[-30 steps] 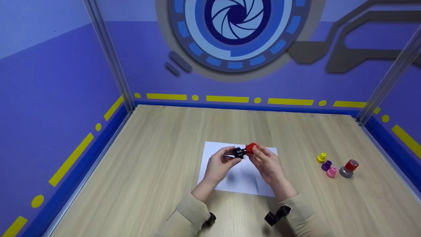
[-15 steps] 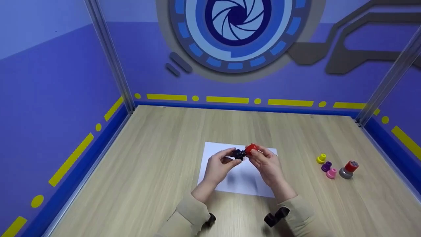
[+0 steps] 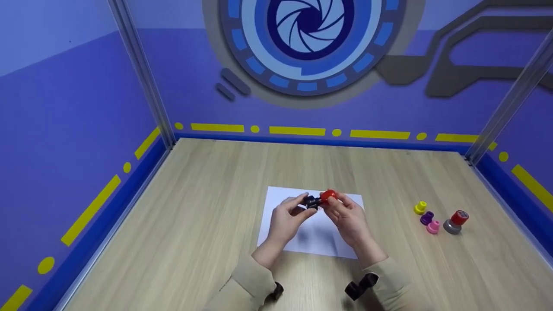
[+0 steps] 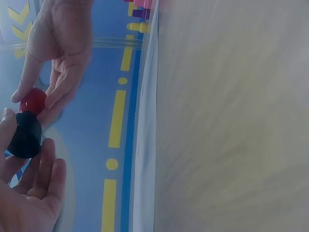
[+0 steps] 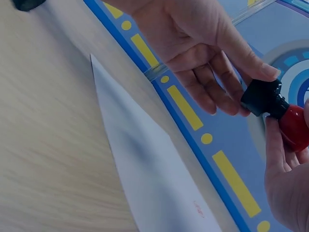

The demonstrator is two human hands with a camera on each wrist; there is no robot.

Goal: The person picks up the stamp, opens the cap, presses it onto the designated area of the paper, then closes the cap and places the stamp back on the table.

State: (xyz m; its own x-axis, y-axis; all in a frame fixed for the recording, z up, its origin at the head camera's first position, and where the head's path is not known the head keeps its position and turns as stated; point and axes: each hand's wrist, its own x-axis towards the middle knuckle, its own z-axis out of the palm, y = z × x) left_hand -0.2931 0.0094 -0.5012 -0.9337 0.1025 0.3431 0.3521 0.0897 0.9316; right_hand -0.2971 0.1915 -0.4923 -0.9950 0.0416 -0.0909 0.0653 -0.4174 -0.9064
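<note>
Between my two hands, above a white sheet of paper, is a stamp with a black base and a round red handle. My left hand pinches the black base between thumb and fingers. The red handle is gripped by the thumb and fingers of my right hand. A narrow black neck joins the two parts in the right wrist view. The stamp lies roughly sideways, off the paper. A small red print shows on the sheet. The base's underside cannot be made out.
To the right on the wooden table stand small yellow, purple and pink knobbed pieces. Beside them is a larger red and grey piece, its patterned red end up. Blue panels wall the table.
</note>
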